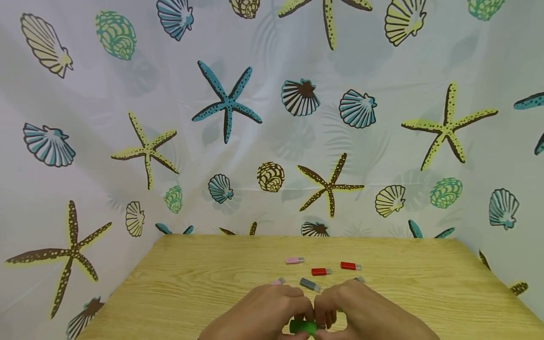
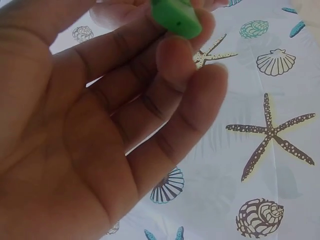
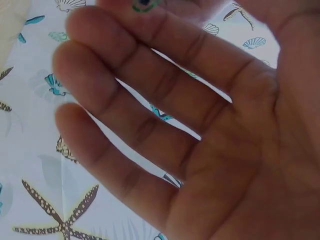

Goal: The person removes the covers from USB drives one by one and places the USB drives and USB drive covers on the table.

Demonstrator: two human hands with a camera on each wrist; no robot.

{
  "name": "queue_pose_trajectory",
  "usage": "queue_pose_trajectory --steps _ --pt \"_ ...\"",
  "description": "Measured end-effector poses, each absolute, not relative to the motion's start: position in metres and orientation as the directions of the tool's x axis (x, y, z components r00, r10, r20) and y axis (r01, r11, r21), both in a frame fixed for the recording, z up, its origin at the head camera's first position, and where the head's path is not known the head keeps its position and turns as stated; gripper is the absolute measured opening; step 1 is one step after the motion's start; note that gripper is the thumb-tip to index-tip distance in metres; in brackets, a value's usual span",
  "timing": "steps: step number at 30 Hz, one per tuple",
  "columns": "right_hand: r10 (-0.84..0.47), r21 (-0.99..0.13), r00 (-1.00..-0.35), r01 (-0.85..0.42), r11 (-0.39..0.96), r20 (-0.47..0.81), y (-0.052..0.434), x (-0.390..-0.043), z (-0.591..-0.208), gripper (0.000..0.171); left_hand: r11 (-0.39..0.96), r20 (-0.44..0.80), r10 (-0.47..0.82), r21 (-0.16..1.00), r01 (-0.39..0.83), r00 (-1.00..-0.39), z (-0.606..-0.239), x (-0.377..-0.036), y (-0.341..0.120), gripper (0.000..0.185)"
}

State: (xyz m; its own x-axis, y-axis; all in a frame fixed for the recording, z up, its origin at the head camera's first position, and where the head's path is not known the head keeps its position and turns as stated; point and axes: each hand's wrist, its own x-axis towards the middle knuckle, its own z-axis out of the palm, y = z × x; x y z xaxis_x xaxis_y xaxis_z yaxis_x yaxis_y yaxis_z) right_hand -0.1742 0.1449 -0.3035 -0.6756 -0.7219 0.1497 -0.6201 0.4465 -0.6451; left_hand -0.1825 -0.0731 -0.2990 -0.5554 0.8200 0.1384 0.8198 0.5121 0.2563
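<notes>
Both hands meet low in the head view, at the near side of the wooden table. Between them is a green USB flash drive [image 1: 302, 327], its body toward the left and a metal end toward the right. My left hand [image 1: 265, 311] pinches the green body between thumb and fingers; in the left wrist view the green end [image 2: 180, 22] sticks out at the fingertips. My right hand [image 1: 367, 309] has thumb and index finger at the other end of the drive, where a green edge [image 3: 145, 6] peeks in at the top of the right wrist view.
Beyond the hands lie more flash drives: a pink one [image 1: 294, 260], two red ones [image 1: 320, 272] [image 1: 349, 266] and a grey one [image 1: 310, 284]. Another pink drive [image 1: 278, 281] and a grey one [image 1: 359, 279] are partly hidden by the hands. A shell-and-starfish curtain [image 1: 272, 141] surrounds the table [image 1: 191, 274].
</notes>
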Motion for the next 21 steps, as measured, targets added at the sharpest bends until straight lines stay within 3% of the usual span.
queue_pose_trajectory --steps 8,21 --pt "-0.677 -0.586 -0.701 -0.652 0.481 0.225 0.1432 -0.1781 -0.3053 0.006 0.589 0.168 0.761 0.228 0.776 -0.627 -0.2975 -0.1826 -0.0723 0.006" --pt "-0.707 -0.564 -0.659 -0.696 0.445 0.255 0.1421 -0.1742 -0.3045 0.008 0.569 0.138 0.773 0.281 0.773 -0.619 -0.2985 -0.1825 -0.0725 0.009"
